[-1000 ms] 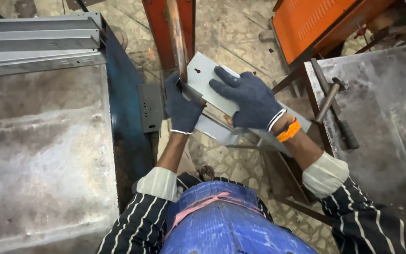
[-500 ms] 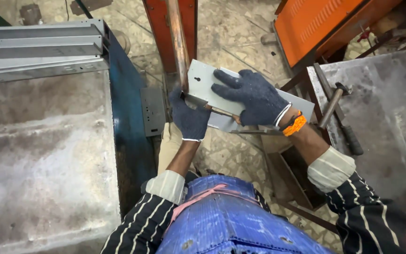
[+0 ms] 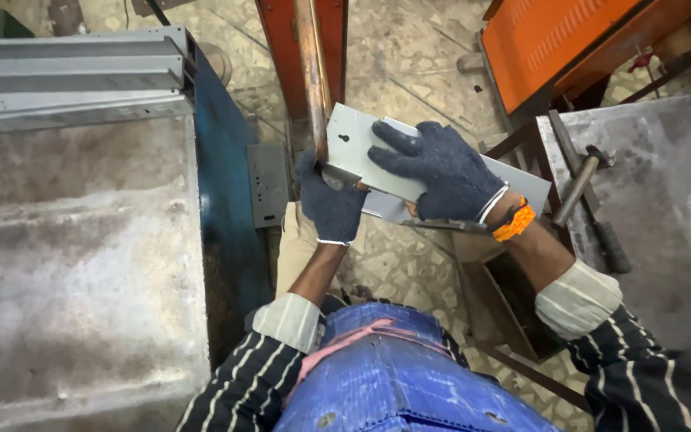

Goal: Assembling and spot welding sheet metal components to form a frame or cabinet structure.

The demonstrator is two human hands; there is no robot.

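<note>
Both hands wear dark knit gloves. My right hand lies flat on top of a long grey sheet-metal bracket, fingers spread toward its far end, which has a small slot. My left hand grips the bracket's near edge from below, right beside a rusty upright bar on a red machine frame. The bracket is held level above the tiled floor, its right end reaching toward a metal table. An orange band sits on my right wrist.
A worn steel worktable fills the left, with grey metal channels stacked at its far end and a blue side panel. A second steel table at right carries a hammer. An orange machine cover stands beyond.
Both hands have carried the bracket up and away from me, closer against the rusty upright bar. The grips look the same.
</note>
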